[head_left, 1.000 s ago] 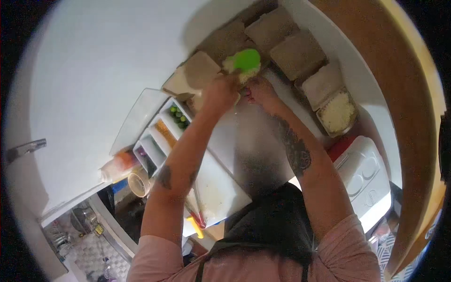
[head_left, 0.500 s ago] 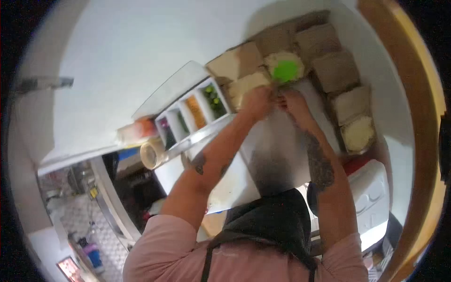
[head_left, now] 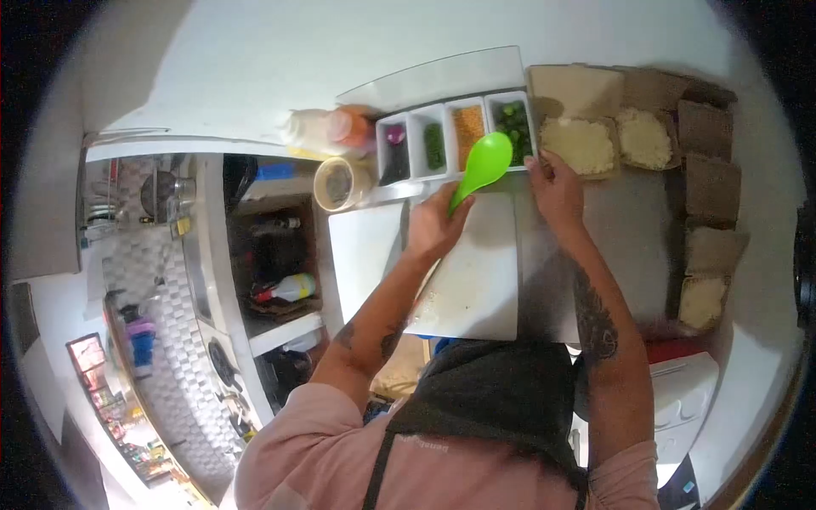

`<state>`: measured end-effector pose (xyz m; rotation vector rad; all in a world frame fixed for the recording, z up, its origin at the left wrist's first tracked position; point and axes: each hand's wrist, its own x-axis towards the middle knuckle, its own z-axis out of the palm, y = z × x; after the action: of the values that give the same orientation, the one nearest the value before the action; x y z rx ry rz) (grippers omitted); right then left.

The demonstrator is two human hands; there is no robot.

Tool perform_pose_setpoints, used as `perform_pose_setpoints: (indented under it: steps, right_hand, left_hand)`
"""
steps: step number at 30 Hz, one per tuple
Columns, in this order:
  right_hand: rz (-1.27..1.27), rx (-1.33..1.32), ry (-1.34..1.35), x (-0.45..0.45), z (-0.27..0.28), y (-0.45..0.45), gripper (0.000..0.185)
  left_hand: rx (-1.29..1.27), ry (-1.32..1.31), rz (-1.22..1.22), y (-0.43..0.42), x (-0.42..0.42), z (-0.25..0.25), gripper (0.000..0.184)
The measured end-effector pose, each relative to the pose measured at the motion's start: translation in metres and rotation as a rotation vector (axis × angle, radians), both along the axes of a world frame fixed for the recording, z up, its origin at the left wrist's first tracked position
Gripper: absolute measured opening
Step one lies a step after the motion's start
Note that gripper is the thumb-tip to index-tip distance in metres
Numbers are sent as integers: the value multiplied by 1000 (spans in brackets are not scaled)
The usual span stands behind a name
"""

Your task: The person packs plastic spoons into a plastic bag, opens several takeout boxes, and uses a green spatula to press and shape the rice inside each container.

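My left hand (head_left: pixel 435 223) is closed round the handle of a bright green spoon (head_left: pixel 490 160). The spoon's bowl hangs over the front of the tray's orange-filled compartment (head_left: pixel 467 126) and the compartment of chopped green pieces (head_left: pixel 513 115). My right hand (head_left: pixel 557 189) is at the tray's front right corner, thumb and fingers bent; whether it grips the rim I cannot make out. The white tray (head_left: pixel 414 114) also has a finely cut green filling (head_left: pixel 434 146) and a dark and purple one (head_left: pixel 394 153). An open box of pale grated food (head_left: pixel 580 146) lies just right of it.
A white cutting board (head_left: pixel 484 272) lies in front of the tray. At its left are a round tub (head_left: pixel 342 184) and an orange-topped bottle (head_left: pixel 347 127). More cardboard boxes (head_left: pixel 712 189) line the right side. A white cooler (head_left: pixel 682 391) stands at the lower right.
The view has turned and shifted left. Both hands have gone from the boxes to the tray, and the green spoon has moved from above a food box to above the tray.
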<state>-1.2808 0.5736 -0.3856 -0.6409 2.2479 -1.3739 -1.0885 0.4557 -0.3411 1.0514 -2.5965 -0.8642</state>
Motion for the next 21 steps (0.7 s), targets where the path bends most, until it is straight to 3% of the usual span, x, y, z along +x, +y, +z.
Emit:
perform_pose_setpoints:
  steps: [4, 13, 17, 20, 21]
  right_hand:
    - [19, -19, -36, 0, -3, 0, 36]
    - [30, -35, -22, 2, -22, -2, 42]
    - [55, 62, -8, 5, 7, 0, 46]
    - [46, -89, 42, 5, -15, 10, 45]
    - [-23, -71, -147, 4, -17, 21, 43]
  left_hand:
    - [-81, 60, -62, -13, 31, -8, 29]
    - [-137, 153, -79, -19, 16, -24, 30]
    - [-199, 203, -136, -21, 19, -24, 30]
    - [-138, 77, -103, -15, 10, -22, 36]
    - [-1, 117, -49, -4, -2, -12, 37]
